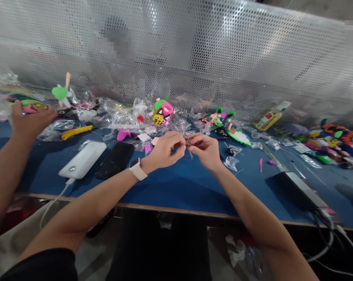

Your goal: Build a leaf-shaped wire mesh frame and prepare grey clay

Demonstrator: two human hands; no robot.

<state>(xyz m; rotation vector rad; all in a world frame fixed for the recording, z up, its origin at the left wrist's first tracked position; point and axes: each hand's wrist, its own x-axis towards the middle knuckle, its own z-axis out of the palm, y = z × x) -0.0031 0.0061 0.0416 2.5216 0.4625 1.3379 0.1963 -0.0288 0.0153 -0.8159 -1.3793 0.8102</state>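
My left hand (166,149), with a white watch on its wrist, and my right hand (205,150) meet above the blue table (176,183). Both pinch a small clear plastic bag (188,145) between their fingertips; what is inside it is too small to make out. Just behind my hands lies a pink and green foam toy ball with a tiger face (162,111) among crumpled clear bags. A green and purple foam toy (223,118) lies behind my right hand.
Another person's hand (30,119) at the far left rests on a colourful toy. A white power bank (83,159) and a black phone (114,160) lie left of my hands. A black box (296,189) with cables sits right. A perforated metal screen (194,58) backs the table.
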